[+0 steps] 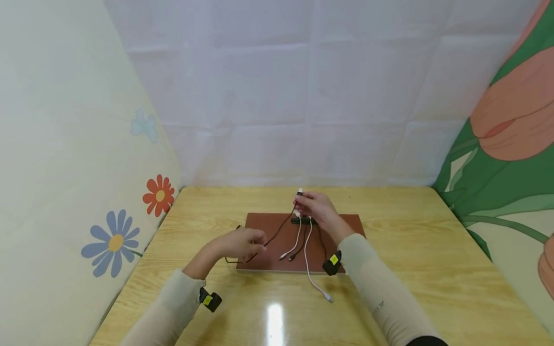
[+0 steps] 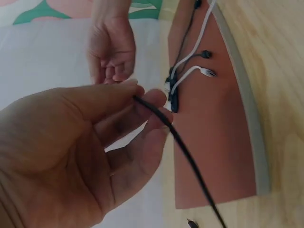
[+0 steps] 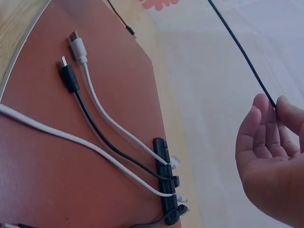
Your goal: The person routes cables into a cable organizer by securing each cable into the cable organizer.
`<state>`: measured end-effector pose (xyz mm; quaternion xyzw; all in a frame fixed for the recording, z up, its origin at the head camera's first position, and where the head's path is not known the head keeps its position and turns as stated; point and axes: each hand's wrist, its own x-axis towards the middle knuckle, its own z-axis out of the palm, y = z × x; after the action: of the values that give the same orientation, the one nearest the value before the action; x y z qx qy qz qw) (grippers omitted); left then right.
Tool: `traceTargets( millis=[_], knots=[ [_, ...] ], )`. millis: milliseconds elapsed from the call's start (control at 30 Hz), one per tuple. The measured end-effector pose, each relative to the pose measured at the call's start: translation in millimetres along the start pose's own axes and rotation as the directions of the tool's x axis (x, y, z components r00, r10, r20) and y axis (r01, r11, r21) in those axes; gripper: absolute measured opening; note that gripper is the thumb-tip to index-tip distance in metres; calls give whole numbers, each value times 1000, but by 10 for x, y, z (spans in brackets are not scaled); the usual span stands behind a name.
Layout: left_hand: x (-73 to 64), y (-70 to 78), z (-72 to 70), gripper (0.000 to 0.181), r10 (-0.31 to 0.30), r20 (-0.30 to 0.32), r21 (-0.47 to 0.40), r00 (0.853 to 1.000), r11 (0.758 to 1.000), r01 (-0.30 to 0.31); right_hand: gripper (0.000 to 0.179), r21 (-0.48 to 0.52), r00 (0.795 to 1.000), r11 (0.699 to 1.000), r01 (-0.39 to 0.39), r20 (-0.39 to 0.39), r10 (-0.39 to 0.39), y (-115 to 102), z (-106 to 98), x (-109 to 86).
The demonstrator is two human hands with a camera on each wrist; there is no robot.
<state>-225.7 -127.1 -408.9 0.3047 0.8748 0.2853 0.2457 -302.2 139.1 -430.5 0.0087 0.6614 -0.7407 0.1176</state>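
A black USB cable [image 1: 283,225] runs between both hands. My right hand [image 1: 318,207] pinches it just below its USB plug [image 1: 300,191], raised over the board's far edge. Farther along, my left hand [image 1: 243,242] holds the same cable between thumb and fingers, above the board's left part. Its other end [image 1: 238,226] lies beside the board on the left. A black cable-holder strip [image 3: 166,186] sits along the far edge of the brown board [image 2: 213,142]. White and black cables are seated in it, among them a short white cable [image 3: 102,111] and a short black cable [image 3: 97,128].
The board rests on a wood-grain table [image 1: 207,206]. A longer white cable [image 1: 308,269] hangs over the board's near edge onto the table. Another black cable [image 1: 321,238] lies to its right. A white sheet [image 1: 259,96] stands behind, with flower-patterned panels at both sides.
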Motion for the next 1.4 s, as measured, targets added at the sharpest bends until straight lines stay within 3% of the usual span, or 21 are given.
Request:
traceTargets(
  millis=[67,167,300,400,533,700,800,933,1033,1267,1400],
  knots=[
    [-19,-52,32,16,-24,-11,10,1000,1000,24,25,-28,1000,999,20,-14,-21,7,12,-1],
    [-16,-117,80,12,-82,-80,91,993,992,89,24,-121,999,992,30,-39,-35,25,46,-4],
    [50,-194,138,16,-160,-186,256,969,944,206,23,-280,996,960,23,-79,-47,52,89,3],
    [117,-225,182,15,-210,-232,311,950,909,277,22,-394,992,919,28,-104,-74,74,118,24],
    [212,-211,224,12,-231,-262,324,937,893,311,23,-524,988,851,33,-113,-108,86,142,40],
    [314,-172,278,17,-236,-288,362,928,870,333,28,-578,988,816,22,-113,-107,100,168,41],
    [392,-145,308,16,-234,-284,349,930,878,328,29,-594,989,805,10,-113,-96,105,173,47],
    [543,-93,354,12,-208,-274,274,939,919,283,28,-619,991,785,-8,-109,-75,115,170,70],
    [685,-61,408,15,-184,-294,221,938,941,254,27,-634,992,773,-25,-111,-59,128,169,93],
    [969,-58,554,10,-149,-416,228,897,938,261,30,-696,996,718,-26,-78,-40,155,169,154],
    [1062,-60,593,5,-120,-436,250,892,936,248,27,-744,997,668,-14,-62,-48,170,153,207]
  ],
)
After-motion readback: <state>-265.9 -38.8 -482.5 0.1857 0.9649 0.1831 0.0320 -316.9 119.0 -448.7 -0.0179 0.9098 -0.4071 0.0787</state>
